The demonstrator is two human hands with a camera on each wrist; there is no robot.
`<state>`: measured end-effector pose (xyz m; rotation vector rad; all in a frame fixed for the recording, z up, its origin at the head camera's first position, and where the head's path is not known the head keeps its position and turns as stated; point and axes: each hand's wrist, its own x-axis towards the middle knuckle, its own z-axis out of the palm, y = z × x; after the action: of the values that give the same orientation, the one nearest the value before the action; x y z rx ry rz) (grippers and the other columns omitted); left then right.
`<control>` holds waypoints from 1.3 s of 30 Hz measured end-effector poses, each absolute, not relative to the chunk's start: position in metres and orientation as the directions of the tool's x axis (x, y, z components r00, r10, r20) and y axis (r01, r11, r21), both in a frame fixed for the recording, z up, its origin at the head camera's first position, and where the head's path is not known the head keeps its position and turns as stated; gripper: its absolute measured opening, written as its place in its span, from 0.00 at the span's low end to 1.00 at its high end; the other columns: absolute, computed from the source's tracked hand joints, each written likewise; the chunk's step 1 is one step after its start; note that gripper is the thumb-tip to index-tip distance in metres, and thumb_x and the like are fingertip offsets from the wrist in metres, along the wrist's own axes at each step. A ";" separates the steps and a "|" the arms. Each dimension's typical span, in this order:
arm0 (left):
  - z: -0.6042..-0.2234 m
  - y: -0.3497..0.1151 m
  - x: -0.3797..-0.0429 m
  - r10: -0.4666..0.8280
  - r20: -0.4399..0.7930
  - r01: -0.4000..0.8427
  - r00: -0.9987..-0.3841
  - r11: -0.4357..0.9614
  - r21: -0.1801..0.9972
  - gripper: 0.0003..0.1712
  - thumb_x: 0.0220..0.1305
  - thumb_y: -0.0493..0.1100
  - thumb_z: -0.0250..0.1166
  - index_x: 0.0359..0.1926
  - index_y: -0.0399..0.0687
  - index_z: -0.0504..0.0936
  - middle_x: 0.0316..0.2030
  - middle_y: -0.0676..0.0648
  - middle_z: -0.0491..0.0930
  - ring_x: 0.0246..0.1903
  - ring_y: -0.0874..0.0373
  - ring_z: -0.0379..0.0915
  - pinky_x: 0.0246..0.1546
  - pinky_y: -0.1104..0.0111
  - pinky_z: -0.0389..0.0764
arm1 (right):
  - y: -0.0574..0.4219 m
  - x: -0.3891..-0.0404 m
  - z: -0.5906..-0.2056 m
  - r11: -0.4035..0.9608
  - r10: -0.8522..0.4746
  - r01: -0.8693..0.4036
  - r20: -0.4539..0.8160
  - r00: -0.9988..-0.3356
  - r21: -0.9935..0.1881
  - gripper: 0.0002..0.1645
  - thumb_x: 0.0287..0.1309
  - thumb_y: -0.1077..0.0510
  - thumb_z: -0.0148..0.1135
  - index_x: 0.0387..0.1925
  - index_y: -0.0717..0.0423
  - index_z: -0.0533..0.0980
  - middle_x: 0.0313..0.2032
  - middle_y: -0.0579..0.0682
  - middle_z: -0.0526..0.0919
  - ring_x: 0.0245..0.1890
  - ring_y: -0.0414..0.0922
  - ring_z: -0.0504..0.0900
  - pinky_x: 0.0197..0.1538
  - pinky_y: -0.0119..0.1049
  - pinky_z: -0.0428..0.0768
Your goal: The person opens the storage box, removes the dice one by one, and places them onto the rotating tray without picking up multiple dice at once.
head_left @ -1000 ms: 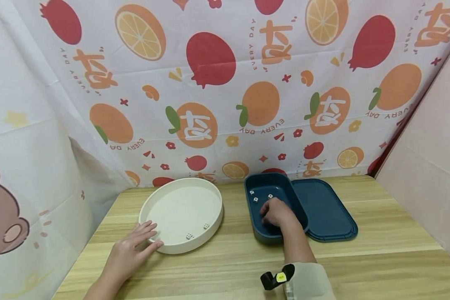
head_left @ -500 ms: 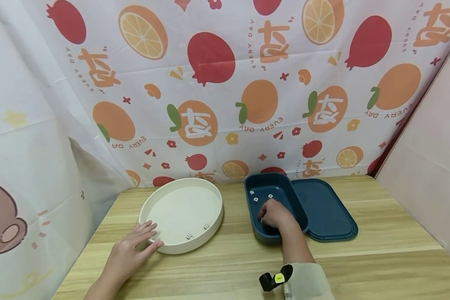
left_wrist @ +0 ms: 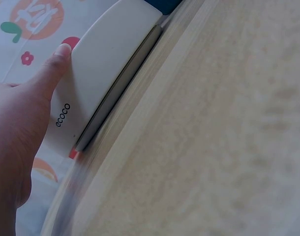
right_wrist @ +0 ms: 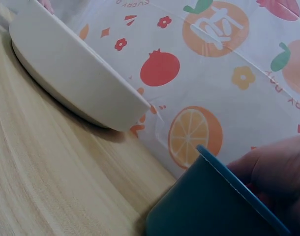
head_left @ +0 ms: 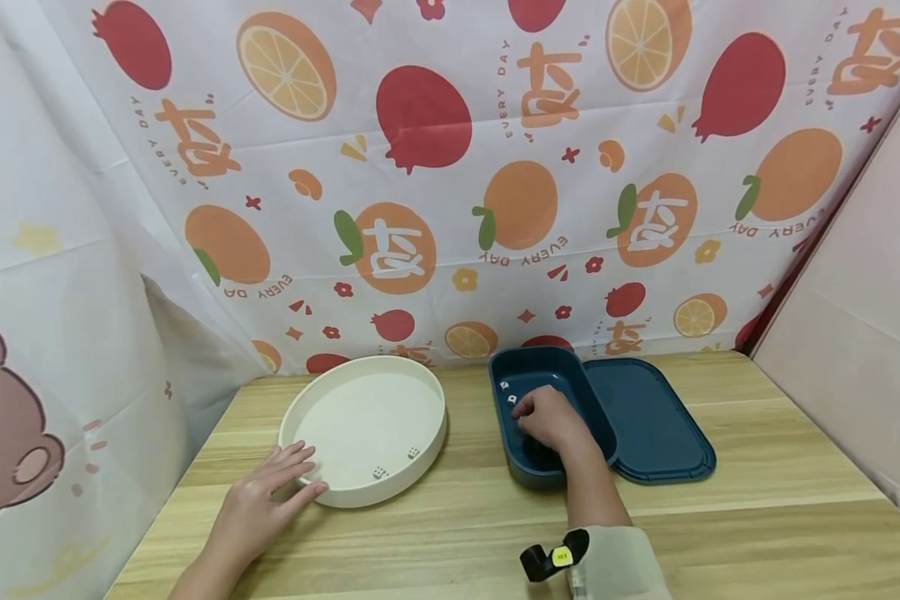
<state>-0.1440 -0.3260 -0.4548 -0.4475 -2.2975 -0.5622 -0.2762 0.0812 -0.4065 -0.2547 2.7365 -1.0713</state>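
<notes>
My left hand point(head_left: 258, 500) rests at the near-left rim of a round cream tray point(head_left: 367, 408), its fingers fairly straight over the edge. In the left wrist view the thumb point(left_wrist: 59, 61) lies against the tray's outer wall. Two white dice, one die point(head_left: 380, 472) and another die point(head_left: 413, 453), lie inside near the front. My right hand point(head_left: 551, 417) is inside a dark blue rectangular box point(head_left: 506, 442), fingers curled downward. Whatever lies between its fingertips is hidden. Beyond those fingers, a die point(head_left: 504, 386) and a second die point(head_left: 512, 400) sit on the box floor.
A dark blue lid point(head_left: 652, 421) lies flat against the box's right side. Wooden tabletop point(head_left: 435, 542) stretches in front and between the containers. A fruit-print cloth point(head_left: 450, 208) hangs directly behind them.
My right hand has shifted slightly up and back inside the box, covering a die that showed near its knuckles. The left hand and the tray stay in place.
</notes>
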 end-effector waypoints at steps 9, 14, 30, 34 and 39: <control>-0.456 -0.330 -0.151 0.159 0.718 0.475 -0.677 0.840 0.261 0.22 0.36 0.44 0.82 0.38 0.44 0.90 0.46 0.45 0.87 0.61 0.84 0.62 0.69 0.86 0.57 | 0.076 -0.280 -0.402 0.697 -0.213 -0.107 -0.063 -0.975 -0.709 0.09 0.57 0.66 0.65 0.35 0.51 0.86 0.38 0.48 0.84 0.38 0.45 0.77 0.43 0.39 0.83; -0.457 -0.330 -0.152 0.160 0.718 0.473 -0.677 0.842 0.258 0.22 0.36 0.44 0.82 0.37 0.44 0.90 0.45 0.45 0.87 0.61 0.85 0.61 0.69 0.86 0.57 | 0.076 -0.279 -0.398 0.686 -0.194 -0.121 -0.021 -0.981 -0.717 0.10 0.57 0.66 0.65 0.36 0.50 0.86 0.37 0.47 0.84 0.37 0.45 0.77 0.42 0.38 0.83; -0.456 -0.330 -0.150 0.149 0.710 0.459 -0.689 0.847 0.267 0.22 0.37 0.44 0.82 0.38 0.44 0.90 0.46 0.45 0.87 0.61 0.86 0.60 0.68 0.88 0.56 | 0.054 -0.264 -0.382 0.542 -0.151 -0.263 0.215 -0.965 -0.798 0.09 0.58 0.58 0.68 0.41 0.51 0.85 0.34 0.44 0.86 0.35 0.41 0.81 0.41 0.38 0.86; -0.456 -0.330 -0.150 0.149 0.708 0.459 -0.690 0.847 0.268 0.22 0.37 0.44 0.82 0.38 0.44 0.90 0.46 0.45 0.87 0.61 0.85 0.60 0.68 0.88 0.56 | 0.042 -0.260 -0.381 0.545 -0.158 -0.304 0.260 -0.952 -0.781 0.08 0.58 0.56 0.68 0.40 0.50 0.85 0.32 0.43 0.86 0.33 0.39 0.81 0.39 0.35 0.86; -0.456 -0.330 -0.151 0.150 0.705 0.456 -0.693 0.849 0.267 0.22 0.37 0.44 0.82 0.38 0.44 0.90 0.46 0.45 0.87 0.62 0.85 0.59 0.68 0.89 0.55 | 0.025 -0.252 -0.381 0.549 -0.197 -0.348 0.286 -0.938 -0.760 0.07 0.58 0.54 0.69 0.38 0.49 0.86 0.32 0.42 0.86 0.34 0.39 0.82 0.39 0.34 0.87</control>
<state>-0.1509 -0.3303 -0.4557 -0.4378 -2.3124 -0.5595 -0.2525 0.0249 -0.3811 -0.5165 2.9094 -1.4896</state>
